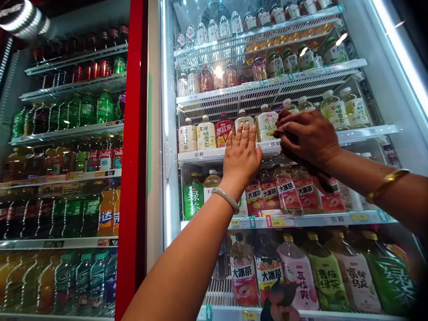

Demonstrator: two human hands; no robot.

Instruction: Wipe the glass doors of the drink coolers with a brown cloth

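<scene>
My left hand (241,154) is stretched out flat, fingers apart, palm toward the glass front of a drinks fridge. It appears to touch the glass, level with a shelf of bottles. My right hand (306,136) is to its right, its fingers curled and pinched together at the glass; whatever they hold is hidden. A dark reflection lies just beside those fingers. Behind the hands stand a red-labelled tea bottle (224,129) and a pale green-tea bottle (266,122). A pale bangle (226,199) circles my left wrist, a gold one (388,183) my right.
Below, shelves hold peach-labelled iced tea bottles (289,191) and large bottles such as a green one (384,267). A red frame (133,160) separates this fridge from another on the left, filled with soft drinks (105,107). Lights reflect in the glass.
</scene>
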